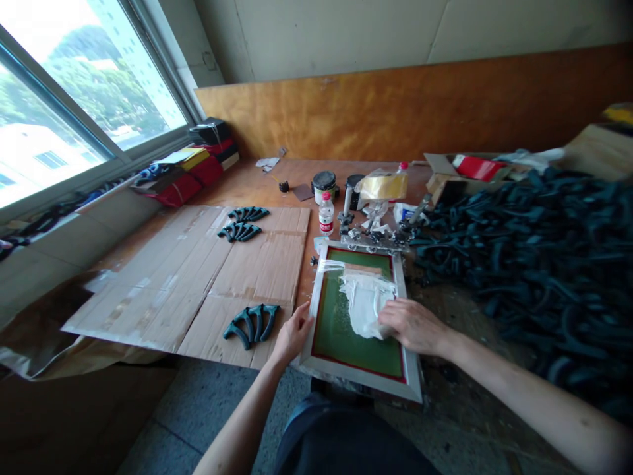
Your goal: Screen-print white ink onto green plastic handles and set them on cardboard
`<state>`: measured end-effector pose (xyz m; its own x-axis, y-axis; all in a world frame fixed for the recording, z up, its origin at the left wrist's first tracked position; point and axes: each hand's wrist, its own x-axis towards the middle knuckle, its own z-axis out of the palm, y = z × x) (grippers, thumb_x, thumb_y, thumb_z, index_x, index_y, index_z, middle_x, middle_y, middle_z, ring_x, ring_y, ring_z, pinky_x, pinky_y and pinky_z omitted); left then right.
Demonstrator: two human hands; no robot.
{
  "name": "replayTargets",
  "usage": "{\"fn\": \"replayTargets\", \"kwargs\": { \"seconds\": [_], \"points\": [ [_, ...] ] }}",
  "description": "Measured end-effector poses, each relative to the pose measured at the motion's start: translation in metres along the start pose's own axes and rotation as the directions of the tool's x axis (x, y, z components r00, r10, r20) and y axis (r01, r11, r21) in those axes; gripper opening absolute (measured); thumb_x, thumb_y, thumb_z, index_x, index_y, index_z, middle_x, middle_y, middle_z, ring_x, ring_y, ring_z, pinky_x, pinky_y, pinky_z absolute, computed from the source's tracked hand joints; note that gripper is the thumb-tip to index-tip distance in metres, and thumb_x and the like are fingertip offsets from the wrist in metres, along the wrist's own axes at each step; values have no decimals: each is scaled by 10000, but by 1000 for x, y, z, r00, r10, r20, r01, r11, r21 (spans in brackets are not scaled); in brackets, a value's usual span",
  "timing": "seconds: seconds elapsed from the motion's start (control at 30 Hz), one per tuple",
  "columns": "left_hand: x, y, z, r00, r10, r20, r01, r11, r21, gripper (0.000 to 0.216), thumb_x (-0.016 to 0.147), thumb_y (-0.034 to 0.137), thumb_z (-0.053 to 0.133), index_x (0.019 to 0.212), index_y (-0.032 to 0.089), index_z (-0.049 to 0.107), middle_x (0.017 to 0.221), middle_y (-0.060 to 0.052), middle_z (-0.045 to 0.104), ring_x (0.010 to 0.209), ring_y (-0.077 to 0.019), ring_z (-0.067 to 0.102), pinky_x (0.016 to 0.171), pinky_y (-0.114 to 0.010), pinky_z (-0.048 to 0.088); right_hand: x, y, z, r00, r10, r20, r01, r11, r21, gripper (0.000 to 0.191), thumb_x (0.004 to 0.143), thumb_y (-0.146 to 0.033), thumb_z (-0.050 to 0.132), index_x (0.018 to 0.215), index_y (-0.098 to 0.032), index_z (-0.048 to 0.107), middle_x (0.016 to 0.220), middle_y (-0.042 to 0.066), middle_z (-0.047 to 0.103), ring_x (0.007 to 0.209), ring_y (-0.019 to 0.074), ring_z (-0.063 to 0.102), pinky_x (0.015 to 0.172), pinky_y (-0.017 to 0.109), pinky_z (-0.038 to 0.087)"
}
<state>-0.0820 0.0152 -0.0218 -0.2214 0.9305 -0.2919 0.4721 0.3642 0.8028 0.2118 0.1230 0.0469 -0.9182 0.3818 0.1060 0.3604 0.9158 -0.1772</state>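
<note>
A silk-screen frame (413, 369) with a pale border and green mesh (331, 336) lies in front of me. My left hand (295, 333) grips its left border, thumb on top. Over the mesh, my right hand (408, 323) pinches the lower right side of a white, cloth-like piece (363, 303); whether it is a rag or a plastic sheet is hard to make out. Above that piece, a brown wooden strip (363, 270) lies across the mesh. White smears mark the upper left of the frame.
Dark green curved parts (252, 326) sit in rows on flat cardboard (198, 290) at left. A large heap of similar parts (499, 244) fills the right side. Behind the frame stand a red-capped bottle (326, 216), a lidded can (324, 187) and a metal clamp fixture (346, 214).
</note>
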Motion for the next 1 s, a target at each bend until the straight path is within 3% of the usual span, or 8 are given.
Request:
{"fn": "replayTargets", "kwargs": {
  "seconds": [0.2, 0.3, 0.4, 0.53, 0.67, 0.73, 0.8, 1.0],
  "points": [
    [0, -1, -1, 1000, -16, 12, 17, 995, -102, 560, 863, 469, 476, 1353, 198, 496, 718, 0, 648, 654, -158, 582, 600, -239, 418, -10, -14, 25, 933, -92, -348, 41, 988, -150, 342, 829, -19, 383, 989, -142, 660, 963, 101, 676, 945, 225, 574, 827, 357, 458],
    [-1, 2, -3, 999, -42, 19, 45, 986, -163, 568, 848, 478, 511, 1343, 199, 512, 718, -3, 647, 646, -154, 575, 590, -237, 422, -13, -12, 23, 954, -51, -295, 37, 998, -54, 265, 863, -94, 445, 992, -173, 661, 932, 76, 680, 910, 215, 592, 836, 355, 471],
    [-5, 14, -12, 997, -57, 50, 67, 972, -226, 636, 827, 493, 548, 1385, 198, 466, 696, 8, 639, 598, -140, 551, 565, -232, 420, 13, 7, 3, 952, 169, -255, -161, 986, 55, 242, 863, -210, 569, 1096, -216, 635, 919, 55, 674, 872, 213, 603, 799, 344, 490],
    [-14, 50, -35, 994, -19, 104, 56, 929, -366, 748, 801, 549, 582, 1429, 187, 400, 686, 15, 637, 590, -128, 552, 556, -218, 423, 53, 44, -36, 846, 445, -295, -445, 893, 68, 533, 840, -367, 634, 1346, -267, 497, 1024, 62, 654, 918, 240, 611, 769, 347, 505],
    [-15, 102, -62, 1000, 18, 19, -8, 897, -443, 628, 835, 657, 453, 1142, 150, 658, 704, -19, 641, 620, -137, 561, 547, -222, 431, 40, 86, -67, 677, 571, -464, -577, 803, 147, 539, 897, -508, 507, 1353, -221, 495, 1040, 100, 621, 811, 224, 609, 709, 337, 493],
    [-7, 130, -73, 993, 68, -92, -105, 860, -500, 643, 857, 680, 376, 1028, 143, 686, 755, -38, 659, 628, -137, 571, 549, -226, 446, 17, 103, -64, 566, 645, -513, -621, 743, 249, 504, 934, -518, 404, 1264, -166, 551, 987, 113, 626, 770, 213, 600, 708, 341, 487],
    [7, 158, -80, 968, 160, -194, -244, 784, -571, 624, 876, 666, 355, 1022, 145, 665, 862, -61, 682, 695, -148, 610, 579, -232, 480, -6, 108, -42, 523, 712, -469, -667, 684, 296, 507, 933, -547, 361, 1088, -138, 617, 868, 111, 629, 736, 225, 593, 677, 355, 484],
    [39, 203, -75, 897, 253, -363, -439, 611, -659, 528, 901, 614, 371, 1062, 165, 597, 873, -64, 695, 811, -164, 656, 601, -229, 505, -25, 44, 56, 796, 570, -204, -563, 821, 96, 366, 884, -530, 514, 795, -180, 574, 882, 90, 610, 817, 221, 593, 721, 330, 464]
  ]
}}
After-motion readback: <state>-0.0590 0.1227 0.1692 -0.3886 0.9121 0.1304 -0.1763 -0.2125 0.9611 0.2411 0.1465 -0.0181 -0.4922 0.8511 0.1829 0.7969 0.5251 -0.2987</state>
